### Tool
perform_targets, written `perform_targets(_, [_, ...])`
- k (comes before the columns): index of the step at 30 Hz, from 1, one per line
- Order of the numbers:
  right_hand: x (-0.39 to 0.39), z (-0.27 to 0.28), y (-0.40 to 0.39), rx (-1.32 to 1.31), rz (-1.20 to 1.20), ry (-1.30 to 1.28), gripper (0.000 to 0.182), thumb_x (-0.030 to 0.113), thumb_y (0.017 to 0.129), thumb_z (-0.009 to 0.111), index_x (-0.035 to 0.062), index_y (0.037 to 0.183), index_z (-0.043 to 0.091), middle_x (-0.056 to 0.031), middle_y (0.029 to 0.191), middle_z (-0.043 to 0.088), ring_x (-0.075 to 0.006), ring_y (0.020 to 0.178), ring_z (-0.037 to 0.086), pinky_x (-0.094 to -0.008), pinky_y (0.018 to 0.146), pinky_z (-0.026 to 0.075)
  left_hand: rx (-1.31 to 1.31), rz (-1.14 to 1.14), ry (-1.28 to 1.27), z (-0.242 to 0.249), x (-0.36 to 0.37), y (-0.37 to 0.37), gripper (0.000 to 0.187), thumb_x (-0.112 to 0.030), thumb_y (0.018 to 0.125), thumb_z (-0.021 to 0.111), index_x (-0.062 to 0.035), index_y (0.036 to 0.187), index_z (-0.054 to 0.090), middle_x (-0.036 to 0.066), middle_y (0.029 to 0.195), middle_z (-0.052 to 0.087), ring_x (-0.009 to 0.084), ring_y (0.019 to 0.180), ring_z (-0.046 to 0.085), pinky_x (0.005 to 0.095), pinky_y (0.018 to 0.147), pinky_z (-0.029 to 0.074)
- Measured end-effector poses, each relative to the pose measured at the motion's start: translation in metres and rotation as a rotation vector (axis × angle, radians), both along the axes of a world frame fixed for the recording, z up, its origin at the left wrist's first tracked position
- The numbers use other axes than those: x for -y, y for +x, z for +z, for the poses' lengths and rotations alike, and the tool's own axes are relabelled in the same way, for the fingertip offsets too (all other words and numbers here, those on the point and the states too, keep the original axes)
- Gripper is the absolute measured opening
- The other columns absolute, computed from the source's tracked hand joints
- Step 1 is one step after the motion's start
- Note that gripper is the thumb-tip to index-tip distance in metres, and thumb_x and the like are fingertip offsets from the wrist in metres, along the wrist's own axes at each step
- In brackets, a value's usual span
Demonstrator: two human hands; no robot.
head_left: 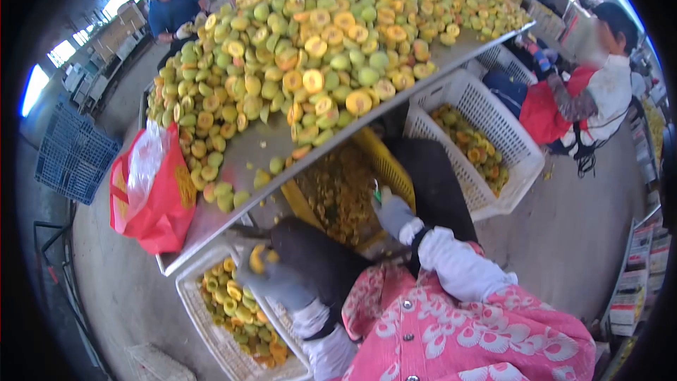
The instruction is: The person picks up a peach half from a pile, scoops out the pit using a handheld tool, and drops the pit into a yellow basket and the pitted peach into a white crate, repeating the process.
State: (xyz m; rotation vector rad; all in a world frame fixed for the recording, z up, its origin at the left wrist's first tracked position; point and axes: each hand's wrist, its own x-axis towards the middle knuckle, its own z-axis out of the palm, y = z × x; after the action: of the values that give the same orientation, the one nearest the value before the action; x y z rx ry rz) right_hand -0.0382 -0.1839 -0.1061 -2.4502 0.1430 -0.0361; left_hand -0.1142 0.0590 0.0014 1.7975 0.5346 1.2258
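My left hand (pixel 282 282), in a grey glove and a little blurred, is closed on a yellow peach half (pixel 262 258). It hangs over the rim of a white plastic crate (pixel 189 295) that holds pitted peach halves (pixel 243 310). My right hand (pixel 395 214), gloved too, grips a small tool with a green handle (pixel 379 194), its metal end pointing up. Below that hand, between my knees, stands a yellow crate (pixel 388 162) with brown pits and scraps (pixel 338 194) inside.
A metal table (pixel 271 142) carries a large heap of halved peaches (pixel 310 49). A red bag (pixel 151 197) hangs at its left corner. Another white crate (pixel 451 162) stands right. One person (pixel 592 99) sits at right, another (pixel 176 10) is at far left. Blue crates (pixel 74 144) stand left.
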Motion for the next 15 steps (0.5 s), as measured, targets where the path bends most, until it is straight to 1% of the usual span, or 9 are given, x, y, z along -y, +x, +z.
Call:
perform_targets(1, [0.003,0.005,-0.005,-0.068,-0.013,0.042,0.028,0.032,0.097,0.057,0.005,0.103,0.052,-0.0246,0.077,0.066,-0.0453,0.074,0.066,-0.0547,0.063,0.05,-0.237,0.301,0.359,-0.009,-0.041,-0.008,0.025,-0.008,0.087,0.068,0.0051,0.107,0.06,0.018,0.105,0.058,0.0294,0.097,0.059,0.0405,0.085,0.049])
perform_targets(3, [0.004,0.012,-0.011,-0.159,-0.013,0.096,0.033,0.034,0.095,0.059,0.0034,0.106,0.052,-0.0247,0.084,0.067,-0.0424,0.079,0.067,-0.0514,0.065,0.05,-0.375,0.488,0.494,0.017,-0.066,-0.009,0.031,0.001,0.08,0.069,0.0038,0.111,0.063,0.019,0.109,0.064,0.033,0.098,0.061,0.0407,0.084,0.051])
perform_targets(4, [0.004,-0.004,-0.009,-0.203,0.044,0.122,0.037,0.037,0.096,0.058,0.0028,0.108,0.051,-0.0234,0.082,0.067,-0.0413,0.076,0.067,-0.0509,0.066,0.051,-0.288,0.342,0.463,0.026,-0.063,0.008,0.029,-0.003,0.083,0.068,0.0038,0.111,0.063,0.019,0.111,0.064,0.0335,0.101,0.06,0.0419,0.089,0.049])
perform_targets(5, [0.0,0.057,-0.009,-0.477,0.005,0.224,0.035,0.037,0.096,0.059,0.0041,0.108,0.052,-0.02,0.082,0.066,-0.0375,0.076,0.067,-0.0471,0.066,0.051,-0.205,0.195,0.436,0.036,-0.057,0.029,0.028,-0.007,0.085,0.067,0.0038,0.111,0.064,0.019,0.112,0.064,0.034,0.105,0.059,0.0431,0.095,0.048])
perform_targets(7, [0.0,-0.061,-0.011,-0.388,-0.043,1.229,0.031,0.035,0.097,0.06,0.0052,0.105,0.055,-0.0173,0.085,0.067,-0.0316,0.077,0.067,-0.0413,0.067,0.051,-0.174,-0.374,0.06,0.069,-0.016,0.086,0.034,-0.011,0.085,0.066,0.0044,0.116,0.064,0.02,0.116,0.063,0.0343,0.109,0.059,0.0427,0.097,0.047])
perform_targets(9, [0.009,-0.002,-0.017,-0.114,0.142,0.706,0.03,0.036,0.096,0.061,0.0064,0.103,0.059,-0.0141,0.089,0.067,-0.025,0.077,0.065,-0.0388,0.069,0.051,-0.286,-0.614,0.245,0.072,0.008,0.165,0.05,-0.014,0.084,0.067,-0.0012,0.131,0.057,0.021,0.127,0.059,0.0352,0.117,0.057,0.0439,0.099,0.046])
perform_targets(11, [0.017,0.018,-0.018,-0.185,0.15,0.454,0.029,0.036,0.096,0.062,0.0077,0.102,0.061,-0.0138,0.088,0.067,-0.0228,0.076,0.064,-0.0388,0.07,0.05,-0.288,-0.62,0.495,0.055,0.032,0.242,0.058,-0.014,0.083,0.068,-0.0062,0.138,0.051,0.021,0.132,0.055,0.0363,0.119,0.056,0.0448,0.1,0.047])
perform_targets(13, [0.022,0.022,-0.017,-0.234,0.126,0.428,0.032,0.037,0.097,0.059,0.0078,0.109,0.06,-0.0161,0.097,0.07,-0.0346,0.085,0.068,-0.041,0.074,0.052,-0.248,-0.577,0.75,0.05,0.057,0.32,0.068,-0.014,0.081,0.069,-0.0111,0.145,0.046,0.022,0.137,0.052,0.0374,0.121,0.055,0.0457,0.1,0.047])
perform_targets(15, [0.03,0.075,-0.012,-0.449,0.12,0.373,0.035,0.04,0.096,0.06,0.0079,0.109,0.059,-0.0176,0.091,0.069,-0.0334,0.082,0.068,-0.0403,0.075,0.052,-0.546,-0.601,0.997,0.042,0.07,0.366,0.074,-0.016,0.078,0.072,-0.0169,0.145,0.042,0.019,0.147,0.043,0.0405,0.125,0.051,0.0479,0.1,0.047])
